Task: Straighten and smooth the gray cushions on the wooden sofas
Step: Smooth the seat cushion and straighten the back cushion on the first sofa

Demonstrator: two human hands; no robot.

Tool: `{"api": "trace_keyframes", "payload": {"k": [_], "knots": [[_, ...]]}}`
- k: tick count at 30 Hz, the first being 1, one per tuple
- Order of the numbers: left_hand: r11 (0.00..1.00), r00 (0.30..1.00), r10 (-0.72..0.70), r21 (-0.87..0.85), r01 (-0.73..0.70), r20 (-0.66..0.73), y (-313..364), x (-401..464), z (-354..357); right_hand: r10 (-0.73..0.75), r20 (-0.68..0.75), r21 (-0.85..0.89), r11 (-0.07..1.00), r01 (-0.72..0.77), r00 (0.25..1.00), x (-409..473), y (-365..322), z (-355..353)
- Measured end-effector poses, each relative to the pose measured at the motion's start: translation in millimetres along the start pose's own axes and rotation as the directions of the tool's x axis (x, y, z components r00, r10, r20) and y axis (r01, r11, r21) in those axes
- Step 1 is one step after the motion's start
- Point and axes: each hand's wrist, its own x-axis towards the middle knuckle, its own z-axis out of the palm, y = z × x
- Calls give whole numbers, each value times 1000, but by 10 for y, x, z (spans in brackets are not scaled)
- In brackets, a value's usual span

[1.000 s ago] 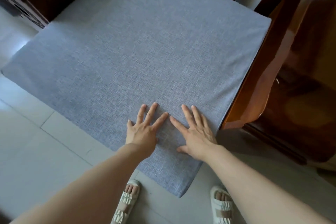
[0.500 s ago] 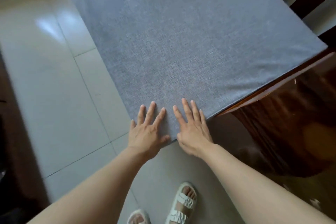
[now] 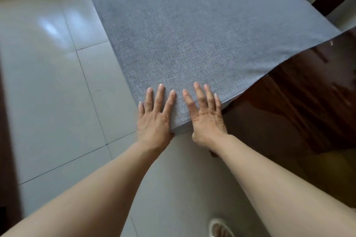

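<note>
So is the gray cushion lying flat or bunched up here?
Flat: the gray woven fabric cushion shows no folds, and the left hand and right hand press on its near corner.

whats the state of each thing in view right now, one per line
gray cushion: lying flat, surface smooth, near corner sticking out past the wooden frame over the floor
left hand: flat, straight spread fingers pressing on the cushion's near corner
right hand: flat beside it, fingers straight on the cushion
wooden sofa frame: glossy, bare at the cushion's right edge
sandal: worn, on the tiled floor
</note>
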Motion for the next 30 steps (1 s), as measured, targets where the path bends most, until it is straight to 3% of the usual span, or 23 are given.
{"api": "trace_keyframes", "payload": {"k": [2, 5, 8, 12, 20, 26, 30], "knots": [[1000, 998, -3, 3, 3, -61, 13, -16, 81, -25, -93, 36, 999, 28, 995, 7, 32, 111], [998, 965, 43, 50, -32, -260, 33, -58, 222, -69, -292, 56, 994, 89, 954, 44, 99, 325], [992, 905, 106, 99, -71, -412, 37, -69, 400, -129, -484, 34, 986, 165, 866, 93, 170, 483], [972, 820, 209, 208, -113, -533, 46, -81, 498, -220, -635, 5, 957, 289, 740, 104, 264, 597], [940, 649, 290, 338, -54, -703, 121, -98, 825, -279, -800, -80, 927, 366, 532, 132, 358, 921], [893, 521, 392, 451, -16, -758, 70, -114, 1233, -318, -845, -196, 932, 303, 430, 160, 539, 1276], [880, 533, 387, 474, 30, -752, 81, -100, 1425, -338, -857, -256, 935, 247, 390, 177, 620, 1438]]}}
